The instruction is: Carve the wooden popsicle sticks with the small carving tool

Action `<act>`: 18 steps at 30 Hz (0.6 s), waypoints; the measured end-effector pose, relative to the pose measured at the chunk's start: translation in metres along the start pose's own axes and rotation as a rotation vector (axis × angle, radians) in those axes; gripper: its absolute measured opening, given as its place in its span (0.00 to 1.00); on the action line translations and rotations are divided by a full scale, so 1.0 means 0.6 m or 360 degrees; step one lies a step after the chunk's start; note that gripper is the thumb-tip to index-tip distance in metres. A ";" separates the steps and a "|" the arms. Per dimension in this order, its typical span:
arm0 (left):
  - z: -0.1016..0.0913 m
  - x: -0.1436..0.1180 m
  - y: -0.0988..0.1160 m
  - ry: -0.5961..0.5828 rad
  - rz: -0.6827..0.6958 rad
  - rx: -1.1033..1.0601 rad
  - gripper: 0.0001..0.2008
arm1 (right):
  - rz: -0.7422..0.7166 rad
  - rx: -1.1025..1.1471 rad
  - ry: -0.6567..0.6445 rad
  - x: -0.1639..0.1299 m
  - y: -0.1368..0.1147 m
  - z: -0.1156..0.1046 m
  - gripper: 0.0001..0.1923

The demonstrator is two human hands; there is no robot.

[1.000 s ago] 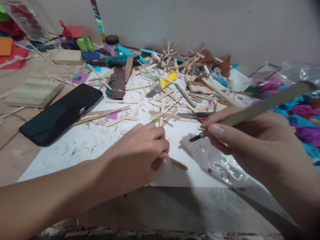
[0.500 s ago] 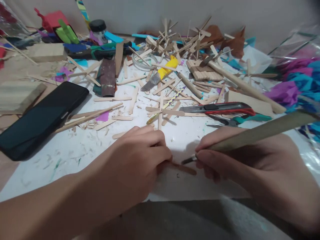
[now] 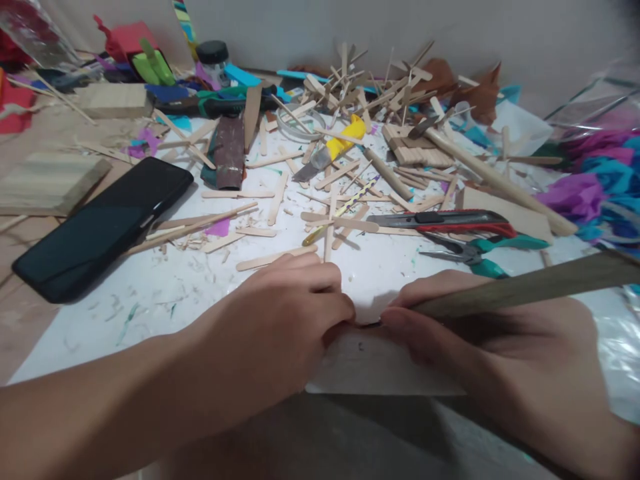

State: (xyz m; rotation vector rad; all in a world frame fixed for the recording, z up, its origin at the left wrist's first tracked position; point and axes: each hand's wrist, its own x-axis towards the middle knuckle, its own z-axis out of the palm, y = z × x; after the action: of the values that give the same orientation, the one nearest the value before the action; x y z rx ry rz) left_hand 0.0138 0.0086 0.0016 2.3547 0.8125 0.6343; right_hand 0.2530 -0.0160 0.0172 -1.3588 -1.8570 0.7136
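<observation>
My left hand (image 3: 295, 307) is closed near the front edge of the white sheet, fingers curled over a craft stick (image 3: 369, 329). Most of that stick is hidden between my hands. My right hand (image 3: 505, 347) grips a carving knife (image 3: 530, 287) with a long, greyish wooden handle slanting up to the right. Its small dark tip meets the stick right beside my left fingers. Just beyond my hands, two craft sticks form a cross (image 3: 330, 223), lying by a patterned yellow stick (image 3: 356, 197).
A red box cutter (image 3: 445, 220) and green-handled pliers (image 3: 480, 252) lie ahead of my right hand. To the left rests a black phone (image 3: 105, 227). Loose craft sticks, shavings, a yellow-handled blade (image 3: 340, 141) and wooden blocks (image 3: 50, 180) crowd the back.
My right hand has moved left, bringing the knife tip to my left fingers and covering the stick's free end. The view has shifted slightly left, so the table items sit farther right.
</observation>
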 end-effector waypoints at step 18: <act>-0.008 -0.004 -0.005 -0.0055 0.0019 -0.0095 0.11 | -0.0489 -0.0679 -0.0437 0.014 -0.016 -0.005 0.17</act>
State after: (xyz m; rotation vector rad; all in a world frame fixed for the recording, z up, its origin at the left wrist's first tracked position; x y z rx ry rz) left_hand 0.0083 0.0107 0.0027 2.3113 0.7549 0.6131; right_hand 0.2484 -0.0108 0.0283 -1.2245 -2.4764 0.3689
